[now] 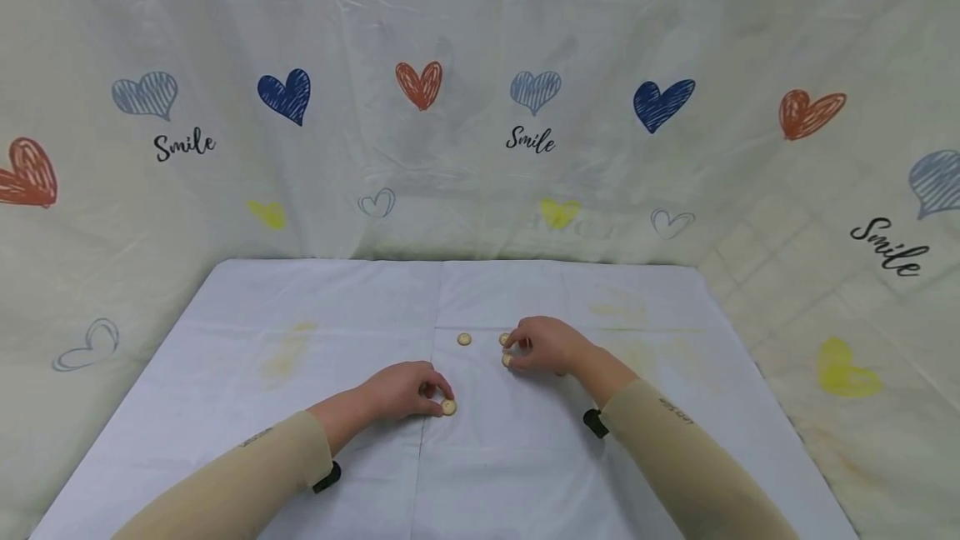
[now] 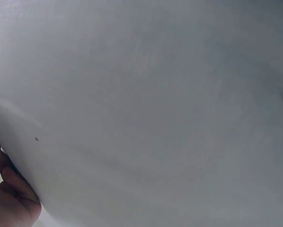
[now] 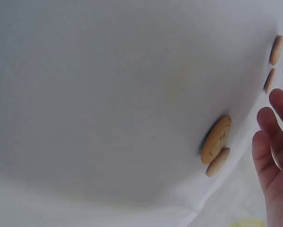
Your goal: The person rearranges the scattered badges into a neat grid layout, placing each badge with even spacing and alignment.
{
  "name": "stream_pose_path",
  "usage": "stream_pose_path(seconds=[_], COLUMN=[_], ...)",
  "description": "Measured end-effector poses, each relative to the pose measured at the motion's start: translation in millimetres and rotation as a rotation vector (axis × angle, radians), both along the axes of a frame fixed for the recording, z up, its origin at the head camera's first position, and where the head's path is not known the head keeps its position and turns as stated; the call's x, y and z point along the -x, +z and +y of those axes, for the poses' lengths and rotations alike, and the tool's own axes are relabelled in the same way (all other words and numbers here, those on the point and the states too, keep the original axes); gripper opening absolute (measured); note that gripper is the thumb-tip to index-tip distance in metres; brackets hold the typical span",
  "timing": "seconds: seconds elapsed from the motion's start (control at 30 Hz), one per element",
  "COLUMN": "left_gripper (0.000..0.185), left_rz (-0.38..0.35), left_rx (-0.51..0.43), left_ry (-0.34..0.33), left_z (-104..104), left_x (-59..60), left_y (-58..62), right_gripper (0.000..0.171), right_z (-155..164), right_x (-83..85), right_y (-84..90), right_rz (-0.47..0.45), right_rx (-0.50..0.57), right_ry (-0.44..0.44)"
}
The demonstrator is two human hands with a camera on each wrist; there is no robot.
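Biscuits lie mid-counter [image 1: 225,332]: my left hand [image 1: 401,390] pinches one biscuit [image 1: 448,407]; my right hand [image 1: 543,345], just beyond, curls on another biscuit [image 1: 507,360]. A loose biscuit [image 1: 464,339] sits nearer the right.

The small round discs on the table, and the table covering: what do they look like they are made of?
The discs look like baked biscuits: matte tan faces with a browner rim and pressed marks, clearest in the right wrist view; wood cannot be ruled out. The table covering looks like thin woven cloth, pale and matte, with fold creases and faint yellowish stains.
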State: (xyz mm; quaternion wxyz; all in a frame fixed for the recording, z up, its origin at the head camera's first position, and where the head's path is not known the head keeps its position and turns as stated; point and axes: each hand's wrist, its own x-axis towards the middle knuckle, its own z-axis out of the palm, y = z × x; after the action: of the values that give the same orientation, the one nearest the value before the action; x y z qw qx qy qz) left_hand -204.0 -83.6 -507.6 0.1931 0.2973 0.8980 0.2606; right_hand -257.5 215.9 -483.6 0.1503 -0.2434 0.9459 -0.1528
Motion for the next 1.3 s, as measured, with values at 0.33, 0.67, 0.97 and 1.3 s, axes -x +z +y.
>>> stream_pose_path(seconds=[0.33, 0.67, 0.97, 1.3], left_gripper=[0.015, 0.015, 0.014, 0.015], left_rz=[0.001, 0.002, -0.012, -0.002], left_rx=[0.008, 0.015, 0.006, 0.006], left_ry=[0.004, 0.019, 0.021, 0.014], left_z=[0.5, 1.1, 0.9, 1.9], left_x=[-0.8, -0.4, -1.8, -2.2], left_y=[2.4, 3.2, 0.2, -0.6], right_gripper=[0.024, 0.021, 0.025, 0.024], right_z=[8.2, 33.9, 73.4, 87.5], right_x=[-2.7, -16.1, -30.6, -31.2], right_y=[9.2, 17.6, 17.9, 6.9], right_rz=[0.007, -0.006, 0.022, 0.025], right_rx=[0.09, 0.117, 0.161, 0.134], right_ry=[-0.041, -0.061, -0.129, -0.134])
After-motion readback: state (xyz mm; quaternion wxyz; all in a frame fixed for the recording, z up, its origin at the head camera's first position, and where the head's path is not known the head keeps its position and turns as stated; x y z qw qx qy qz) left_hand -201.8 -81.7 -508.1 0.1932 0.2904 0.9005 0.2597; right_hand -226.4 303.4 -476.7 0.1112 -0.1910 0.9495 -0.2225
